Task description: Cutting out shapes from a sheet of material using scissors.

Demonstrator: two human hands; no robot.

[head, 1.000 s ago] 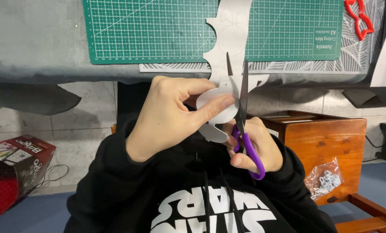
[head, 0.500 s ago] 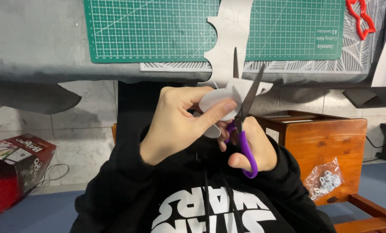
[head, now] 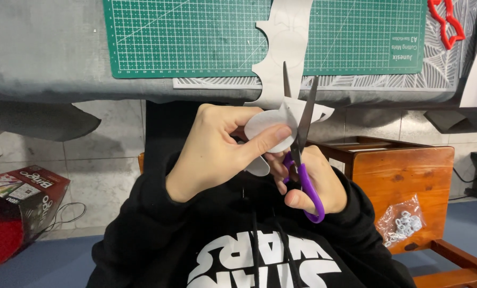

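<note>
My left hand (head: 217, 152) pinches a rounded white paper cut-out (head: 267, 130) between thumb and fingers, in front of the tabletop's (head: 46, 64) edge. My right hand (head: 310, 181), grip pressed around purple-handled scissors (head: 301, 154), holds the blades parted at the paper's edge. I see the lower paper partly hidden behind both hands; the green gridded cutting mat (head: 195, 37) is cut off above.

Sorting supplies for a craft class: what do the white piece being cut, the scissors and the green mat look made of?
White piece: thin matte paper, likely; it curls. Scissors: dark metal blades, glossy purple plastic handles. Green mat: matte, probably vinyl or rubber, printed with a grid.
</note>
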